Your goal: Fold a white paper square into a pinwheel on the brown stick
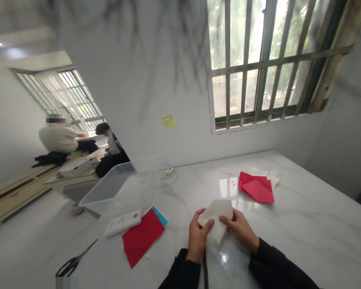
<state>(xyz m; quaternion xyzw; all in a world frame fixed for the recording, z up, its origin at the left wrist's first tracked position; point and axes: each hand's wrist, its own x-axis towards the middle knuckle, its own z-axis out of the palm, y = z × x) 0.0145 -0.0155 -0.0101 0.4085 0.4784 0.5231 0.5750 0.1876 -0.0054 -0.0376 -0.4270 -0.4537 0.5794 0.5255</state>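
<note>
Here the white paper (217, 218) sits between both hands — left hand (197, 237) pinching its near-left edge, right hand (242, 228) gripping its right side — equally close.

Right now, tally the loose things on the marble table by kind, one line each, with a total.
Paper sheets or stacks: 3, white sheet held by left hand and right hand, red stack, folded red pile
Scissors: 1
Clear plastic bin: 1
White remote-like device: 1
Total: 6
</note>
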